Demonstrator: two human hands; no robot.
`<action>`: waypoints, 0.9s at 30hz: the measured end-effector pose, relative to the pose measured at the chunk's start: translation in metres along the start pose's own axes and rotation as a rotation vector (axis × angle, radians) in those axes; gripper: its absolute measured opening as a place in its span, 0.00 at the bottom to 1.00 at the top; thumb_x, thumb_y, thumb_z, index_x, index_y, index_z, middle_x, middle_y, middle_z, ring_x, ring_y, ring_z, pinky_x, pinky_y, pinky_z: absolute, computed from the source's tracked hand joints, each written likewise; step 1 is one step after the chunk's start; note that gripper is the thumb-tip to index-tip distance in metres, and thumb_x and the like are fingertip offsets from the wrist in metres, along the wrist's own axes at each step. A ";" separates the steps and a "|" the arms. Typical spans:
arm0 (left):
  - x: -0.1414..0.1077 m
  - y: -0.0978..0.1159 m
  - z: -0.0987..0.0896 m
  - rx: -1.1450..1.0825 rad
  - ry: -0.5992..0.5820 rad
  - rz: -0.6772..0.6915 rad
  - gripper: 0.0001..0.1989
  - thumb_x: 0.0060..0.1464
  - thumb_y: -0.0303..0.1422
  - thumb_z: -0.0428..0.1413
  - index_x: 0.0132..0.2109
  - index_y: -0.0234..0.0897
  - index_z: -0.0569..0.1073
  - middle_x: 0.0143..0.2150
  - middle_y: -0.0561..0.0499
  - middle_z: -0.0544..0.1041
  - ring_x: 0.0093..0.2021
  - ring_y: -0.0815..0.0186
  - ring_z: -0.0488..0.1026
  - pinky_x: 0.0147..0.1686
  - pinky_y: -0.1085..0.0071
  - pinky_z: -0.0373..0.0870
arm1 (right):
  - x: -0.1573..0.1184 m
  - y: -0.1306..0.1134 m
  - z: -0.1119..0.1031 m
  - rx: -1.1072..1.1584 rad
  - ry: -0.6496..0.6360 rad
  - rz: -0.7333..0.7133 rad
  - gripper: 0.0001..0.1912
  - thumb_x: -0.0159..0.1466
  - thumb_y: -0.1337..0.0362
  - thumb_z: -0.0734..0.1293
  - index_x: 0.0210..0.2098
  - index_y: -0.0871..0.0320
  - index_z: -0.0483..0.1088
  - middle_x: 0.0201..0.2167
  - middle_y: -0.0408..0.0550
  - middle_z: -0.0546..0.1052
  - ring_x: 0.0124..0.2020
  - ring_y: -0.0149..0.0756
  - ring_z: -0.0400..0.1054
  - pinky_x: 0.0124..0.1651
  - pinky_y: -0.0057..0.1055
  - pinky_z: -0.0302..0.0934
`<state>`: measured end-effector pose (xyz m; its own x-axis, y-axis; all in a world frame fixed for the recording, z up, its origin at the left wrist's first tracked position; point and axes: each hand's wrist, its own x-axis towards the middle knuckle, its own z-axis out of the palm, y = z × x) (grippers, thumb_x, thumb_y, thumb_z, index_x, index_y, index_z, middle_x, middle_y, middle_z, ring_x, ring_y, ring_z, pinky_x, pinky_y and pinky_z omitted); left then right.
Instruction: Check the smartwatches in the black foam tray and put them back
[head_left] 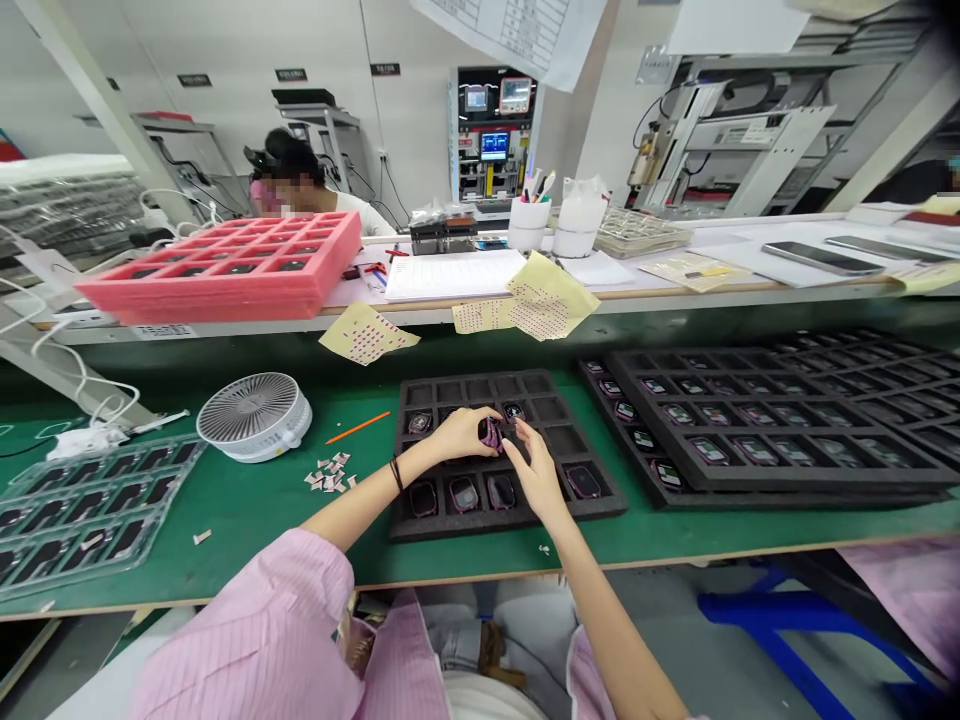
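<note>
My left hand [463,432] is closed around a watch case [490,434] with a dark face and a purple-pink frame, held above the foam tray. Close beside it on the right is my right hand [534,468], its thumb and fingers apart at the edge of the watch case; whether they touch it I cannot make out. Below both hands lies a black foam tray [600,505] with square pockets. Several pockets hold similar watch cases, among them one in the front right pocket [583,481] and one at the left [419,423]. My forearms and hands hide some pockets.
Stacked black foam trays [720,480] with watch cases stand at the right. On the left are a white fan [255,418], small pale tabs [328,473], an orange stick [358,428] and a clear plastic tray [90,510]. A pink foam tray [225,290] sits on the shelf; a person [300,180] is behind.
</note>
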<state>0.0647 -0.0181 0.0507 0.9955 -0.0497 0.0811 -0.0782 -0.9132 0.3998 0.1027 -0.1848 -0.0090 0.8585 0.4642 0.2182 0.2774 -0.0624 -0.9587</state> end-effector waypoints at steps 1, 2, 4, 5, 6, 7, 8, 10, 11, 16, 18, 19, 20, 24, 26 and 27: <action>-0.007 0.002 -0.002 -0.005 0.053 -0.003 0.28 0.44 0.35 0.62 0.53 0.36 0.68 0.46 0.48 0.78 0.45 0.60 0.74 0.48 0.68 0.68 | 0.003 -0.002 0.003 0.098 -0.050 0.077 0.30 0.59 0.49 0.64 0.58 0.54 0.61 0.53 0.55 0.69 0.55 0.46 0.64 0.59 0.49 0.55; -0.014 0.005 -0.004 0.004 0.099 -0.005 0.27 0.45 0.34 0.62 0.54 0.36 0.68 0.46 0.47 0.77 0.46 0.59 0.74 0.48 0.67 0.68 | 0.005 -0.004 0.007 0.203 -0.122 0.160 0.31 0.59 0.49 0.65 0.58 0.53 0.61 0.50 0.54 0.72 0.52 0.45 0.67 0.57 0.48 0.59; -0.031 0.014 -0.005 0.049 0.154 -0.004 0.26 0.47 0.32 0.60 0.55 0.35 0.67 0.47 0.44 0.76 0.46 0.59 0.73 0.46 0.66 0.69 | 0.007 -0.009 0.019 0.381 -0.267 0.285 0.29 0.58 0.50 0.67 0.57 0.50 0.62 0.45 0.49 0.74 0.47 0.44 0.70 0.51 0.47 0.64; -0.039 0.020 -0.004 0.083 0.163 -0.008 0.26 0.48 0.31 0.60 0.55 0.34 0.66 0.47 0.43 0.76 0.47 0.58 0.72 0.46 0.65 0.70 | 0.006 -0.012 0.026 0.437 -0.307 0.310 0.28 0.57 0.51 0.68 0.55 0.48 0.64 0.45 0.47 0.74 0.48 0.43 0.69 0.50 0.45 0.65; -0.047 0.025 -0.003 0.118 0.162 -0.008 0.26 0.48 0.30 0.60 0.55 0.33 0.66 0.47 0.41 0.75 0.47 0.57 0.71 0.46 0.64 0.69 | 0.004 -0.016 0.034 0.470 -0.317 0.316 0.26 0.56 0.53 0.69 0.53 0.47 0.66 0.46 0.46 0.74 0.50 0.43 0.68 0.49 0.43 0.66; -0.054 0.029 -0.003 0.154 0.158 -0.013 0.26 0.48 0.28 0.60 0.55 0.32 0.66 0.47 0.40 0.75 0.48 0.56 0.70 0.48 0.62 0.69 | 0.002 -0.020 0.043 0.488 -0.309 0.315 0.25 0.54 0.54 0.70 0.51 0.47 0.68 0.48 0.45 0.73 0.53 0.43 0.66 0.49 0.40 0.66; -0.061 0.031 -0.002 0.177 0.156 -0.030 0.26 0.48 0.26 0.59 0.55 0.32 0.65 0.48 0.40 0.74 0.50 0.55 0.69 0.49 0.61 0.68 | -0.001 -0.025 0.051 0.505 -0.298 0.319 0.23 0.53 0.55 0.71 0.48 0.47 0.69 0.49 0.44 0.73 0.55 0.43 0.64 0.48 0.37 0.66; -0.078 0.029 -0.005 0.149 0.169 -0.068 0.30 0.48 0.25 0.60 0.58 0.33 0.62 0.50 0.39 0.72 0.52 0.54 0.67 0.50 0.59 0.67 | -0.007 -0.034 0.065 0.576 -0.299 0.369 0.21 0.51 0.58 0.73 0.44 0.49 0.71 0.48 0.43 0.74 0.53 0.41 0.65 0.44 0.32 0.66; -0.087 0.024 -0.009 0.095 0.184 -0.079 0.33 0.47 0.27 0.61 0.60 0.34 0.59 0.52 0.39 0.71 0.53 0.54 0.67 0.50 0.60 0.67 | -0.009 -0.038 0.071 0.635 -0.313 0.414 0.19 0.51 0.58 0.73 0.43 0.51 0.72 0.44 0.44 0.75 0.49 0.40 0.67 0.41 0.31 0.67; -0.148 -0.035 -0.030 -0.030 0.355 -0.297 0.25 0.57 0.40 0.54 0.58 0.38 0.61 0.55 0.42 0.67 0.55 0.57 0.66 0.54 0.59 0.64 | -0.009 -0.047 0.082 0.970 -0.508 0.645 0.17 0.56 0.57 0.66 0.41 0.60 0.73 0.27 0.49 0.76 0.25 0.35 0.67 0.24 0.29 0.62; -0.168 -0.064 -0.033 0.096 0.304 -0.521 0.13 0.60 0.35 0.50 0.49 0.36 0.69 0.48 0.44 0.71 0.51 0.57 0.67 0.52 0.59 0.65 | -0.008 -0.046 0.083 1.033 -0.530 0.704 0.18 0.58 0.57 0.64 0.42 0.61 0.73 0.26 0.51 0.76 0.24 0.34 0.67 0.23 0.29 0.61; -0.175 -0.078 -0.032 0.140 0.246 -0.610 0.10 0.60 0.32 0.50 0.47 0.35 0.71 0.47 0.44 0.71 0.50 0.58 0.67 0.50 0.62 0.66 | -0.008 -0.046 0.083 1.045 -0.523 0.729 0.18 0.58 0.57 0.64 0.43 0.61 0.73 0.26 0.51 0.77 0.24 0.34 0.67 0.24 0.28 0.61; -0.180 -0.089 -0.031 0.180 0.196 -0.663 0.10 0.59 0.29 0.49 0.46 0.35 0.71 0.48 0.44 0.71 0.50 0.58 0.67 0.50 0.63 0.66 | -0.009 -0.045 0.084 1.047 -0.518 0.748 0.18 0.58 0.58 0.64 0.42 0.61 0.73 0.26 0.52 0.77 0.24 0.34 0.67 0.24 0.28 0.61; -0.182 -0.116 -0.028 0.194 0.102 -0.709 0.09 0.56 0.24 0.50 0.42 0.33 0.73 0.47 0.43 0.72 0.48 0.58 0.67 0.47 0.65 0.68 | -0.014 -0.042 0.084 1.008 -0.529 0.768 0.18 0.58 0.58 0.64 0.42 0.61 0.73 0.27 0.52 0.77 0.24 0.35 0.67 0.25 0.30 0.61; -0.179 -0.121 -0.029 0.182 0.062 -0.705 0.08 0.54 0.24 0.51 0.39 0.33 0.74 0.44 0.44 0.73 0.47 0.59 0.68 0.44 0.68 0.69 | -0.016 -0.041 0.083 0.997 -0.530 0.768 0.18 0.58 0.57 0.64 0.43 0.61 0.73 0.27 0.51 0.77 0.25 0.35 0.67 0.26 0.30 0.60; -0.178 -0.123 -0.030 0.176 0.043 -0.699 0.07 0.54 0.23 0.51 0.37 0.33 0.74 0.43 0.44 0.74 0.46 0.60 0.69 0.43 0.69 0.69 | -0.017 -0.040 0.082 0.994 -0.528 0.776 0.18 0.57 0.57 0.64 0.43 0.60 0.73 0.28 0.51 0.77 0.25 0.35 0.67 0.26 0.30 0.60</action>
<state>-0.1046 0.1151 0.0150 0.8059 0.5831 -0.1025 0.5901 -0.7771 0.2189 0.0412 -0.1174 0.0109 0.3224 0.8942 -0.3107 -0.8120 0.0925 -0.5763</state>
